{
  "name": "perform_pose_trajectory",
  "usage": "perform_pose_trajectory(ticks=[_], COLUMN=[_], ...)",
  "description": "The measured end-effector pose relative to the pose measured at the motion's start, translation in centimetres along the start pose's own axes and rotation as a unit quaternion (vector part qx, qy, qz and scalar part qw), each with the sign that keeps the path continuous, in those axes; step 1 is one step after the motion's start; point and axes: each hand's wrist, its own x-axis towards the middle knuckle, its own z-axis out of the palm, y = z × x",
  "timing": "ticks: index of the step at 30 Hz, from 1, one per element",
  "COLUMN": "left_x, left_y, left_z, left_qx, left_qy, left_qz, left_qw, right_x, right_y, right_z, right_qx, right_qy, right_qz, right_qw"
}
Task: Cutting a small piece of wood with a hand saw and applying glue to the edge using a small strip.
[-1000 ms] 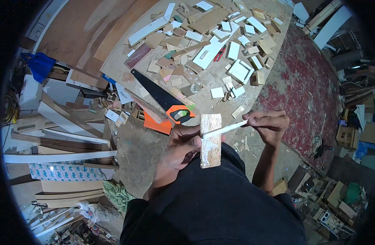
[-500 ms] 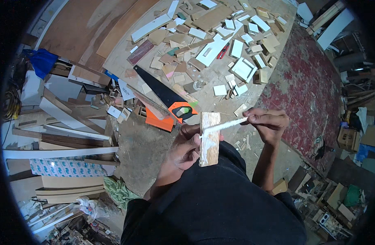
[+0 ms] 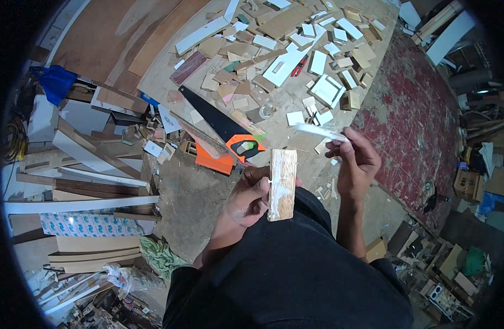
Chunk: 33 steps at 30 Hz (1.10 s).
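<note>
My left hand (image 3: 244, 203) grips a small rectangular wood block (image 3: 284, 183), held upright in front of my dark shirt, with white paste smeared down its face. My right hand (image 3: 355, 162) is raised to the upper right of the block, fingers pinched on a thin, white-coated strip (image 3: 316, 130) that is blurred and no longer touches the block. Just above and left of my left hand, a handsaw (image 3: 208, 115) with a black blade and orange handle lies along the worktable's edge.
The worktable (image 3: 172, 71) holds several offcuts, a red tool (image 3: 299, 66) and a small clear container (image 3: 265, 112). An orange object (image 3: 213, 164) sits below its edge. Stacked boards (image 3: 82, 203) fill the left, a green cloth (image 3: 161, 260) lies beside them, and cartons (image 3: 468, 183) stand right.
My right hand has lifted the white strip off the block and moved it upward. My left hand keeps hold of the block, shifted slightly up.
</note>
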Motion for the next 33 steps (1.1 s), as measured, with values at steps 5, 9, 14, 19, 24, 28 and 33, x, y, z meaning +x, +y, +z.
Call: perform_pose_trajectory(ticks=[5, 9, 14, 19, 24, 28, 33], left_x=[0.7, 1.0, 1.6, 2.2, 2.2, 2.5, 3.0], left_y=[-0.2, -0.7, -0.5, -0.3, -0.2, 0.1, 0.0], left_z=[0.8, 0.3, -0.1, 0.2, -0.3, 0.0, 0.0], left_qx=[0.070, 0.115, 0.164, 0.188, 0.236, 0.233, 0.257], left_qy=[0.024, 0.038, 0.031, 0.056, 0.064, 0.057, 0.033], left_qz=[0.006, 0.067, 0.180, 0.243, 0.232, 0.227, 0.246], left_qw=[0.997, 0.990, 0.969, 0.950, 0.941, 0.944, 0.934], right_x=[-0.5, -0.6, -1.6, -1.3, -0.8, -0.4, -0.5], right_y=[0.3, 0.3, 0.5, -1.5, -2.0, -2.1, -1.7], right_z=[2.9, 3.3, 2.4, 1.9, 1.8, 1.6, 1.3], right_qx=[0.044, 0.075, 0.095, 0.195, 0.211, 0.183, 0.181], right_qy=[0.077, 0.040, -0.018, -0.163, -0.135, -0.124, -0.106], right_qz=[0.103, 0.113, 0.163, 0.260, 0.285, 0.276, 0.273], right_qw=[0.991, 0.990, 0.982, 0.932, 0.925, 0.935, 0.939])
